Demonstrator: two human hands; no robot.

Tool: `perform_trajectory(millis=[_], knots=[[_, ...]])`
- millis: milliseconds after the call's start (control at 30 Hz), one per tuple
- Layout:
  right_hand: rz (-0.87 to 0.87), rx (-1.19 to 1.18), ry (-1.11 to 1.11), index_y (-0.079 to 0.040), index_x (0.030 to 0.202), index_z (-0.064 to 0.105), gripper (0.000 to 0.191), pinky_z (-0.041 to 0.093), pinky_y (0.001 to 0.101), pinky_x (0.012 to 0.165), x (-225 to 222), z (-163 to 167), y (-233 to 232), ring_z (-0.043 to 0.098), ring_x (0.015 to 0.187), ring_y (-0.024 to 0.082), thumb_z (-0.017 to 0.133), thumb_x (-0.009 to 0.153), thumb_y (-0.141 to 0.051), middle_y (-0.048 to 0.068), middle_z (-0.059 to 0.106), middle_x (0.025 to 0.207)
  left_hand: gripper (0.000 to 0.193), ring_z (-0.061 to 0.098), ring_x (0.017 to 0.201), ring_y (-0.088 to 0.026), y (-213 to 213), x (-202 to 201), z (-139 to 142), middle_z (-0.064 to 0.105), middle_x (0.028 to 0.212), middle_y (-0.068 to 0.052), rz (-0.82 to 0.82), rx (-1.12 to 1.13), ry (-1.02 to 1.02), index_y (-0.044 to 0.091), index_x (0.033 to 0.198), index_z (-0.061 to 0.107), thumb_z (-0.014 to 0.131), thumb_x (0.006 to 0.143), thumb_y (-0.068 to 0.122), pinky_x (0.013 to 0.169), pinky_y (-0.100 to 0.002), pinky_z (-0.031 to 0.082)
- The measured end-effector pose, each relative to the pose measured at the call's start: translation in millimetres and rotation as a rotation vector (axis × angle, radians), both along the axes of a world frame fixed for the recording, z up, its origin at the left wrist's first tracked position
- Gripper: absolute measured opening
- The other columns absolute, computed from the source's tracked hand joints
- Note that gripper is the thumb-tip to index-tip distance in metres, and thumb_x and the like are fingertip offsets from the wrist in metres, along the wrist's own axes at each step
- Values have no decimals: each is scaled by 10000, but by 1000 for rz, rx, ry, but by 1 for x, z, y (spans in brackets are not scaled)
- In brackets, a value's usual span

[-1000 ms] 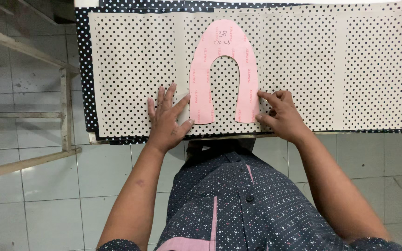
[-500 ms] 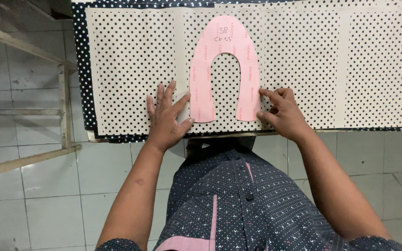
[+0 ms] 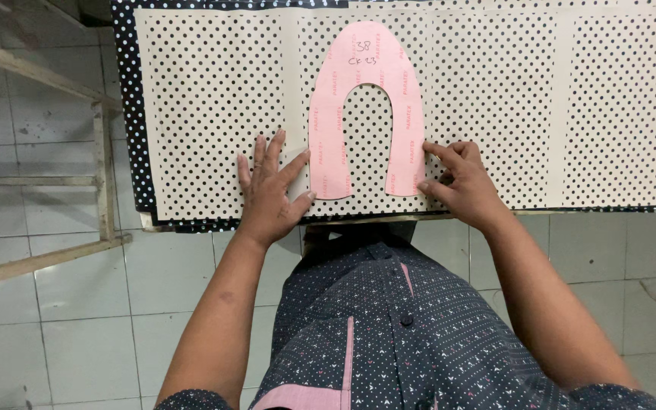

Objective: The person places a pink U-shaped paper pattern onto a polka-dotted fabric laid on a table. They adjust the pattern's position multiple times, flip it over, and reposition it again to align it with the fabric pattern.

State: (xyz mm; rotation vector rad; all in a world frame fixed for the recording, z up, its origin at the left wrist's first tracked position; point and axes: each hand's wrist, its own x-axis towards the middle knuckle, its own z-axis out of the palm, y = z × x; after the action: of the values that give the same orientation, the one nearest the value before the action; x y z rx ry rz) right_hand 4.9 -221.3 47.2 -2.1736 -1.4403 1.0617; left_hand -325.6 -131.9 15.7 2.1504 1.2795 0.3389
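Across the upper frame a white fabric sheet with black dots [image 3: 214, 114] covers the worktable. At upper centre lies a pink horseshoe-shaped pattern piece [image 3: 366, 61], legs pointing down-frame. The left hand [image 3: 267, 193] rests flat, fingers spread, thumb touching the left leg. The right hand [image 3: 465, 186], fingers curled, presses fingertips beside the right leg.

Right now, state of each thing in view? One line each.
pink horseshoe-shaped template: flat on the dotted sheet, open end toward the person.
white dotted sheet: spread flat on the table.
left hand: open, fingers splayed, pressing the sheet beside the template.
right hand: fingers curled, fingertips at the template's right leg.
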Motion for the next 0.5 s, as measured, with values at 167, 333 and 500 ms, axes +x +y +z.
perform_trajectory(millis=[167,333,500], knots=[[12,22,12,-198,1471,558,679,547,321,868,0,0,-1,587,887,178,785,832,-176,73,417,1241,657,92,1586,-362,-1,-1,1,240,1695,-127,0,8,-11,252,1437,616,747,800,346,1231,-589,-71],[39,42,31,-205,1476,559,636,535,318,859,9,-12,-5,588,881,168,734,867,-152,75,419,1250,667,92,1583,-370,0,-2,-1,240,1693,-131,-9,23,-8,244,1446,605,745,802,346,1225,-600,-68],[156,174,-37,-194,1527,592,635,527,328,912,21,-28,-6,555,988,203,653,910,-57,98,458,1259,652,95,1585,-379,-1,-3,-3,237,1694,-135,-10,31,-2,240,1439,607,737,812,361,1225,-610,-63]])
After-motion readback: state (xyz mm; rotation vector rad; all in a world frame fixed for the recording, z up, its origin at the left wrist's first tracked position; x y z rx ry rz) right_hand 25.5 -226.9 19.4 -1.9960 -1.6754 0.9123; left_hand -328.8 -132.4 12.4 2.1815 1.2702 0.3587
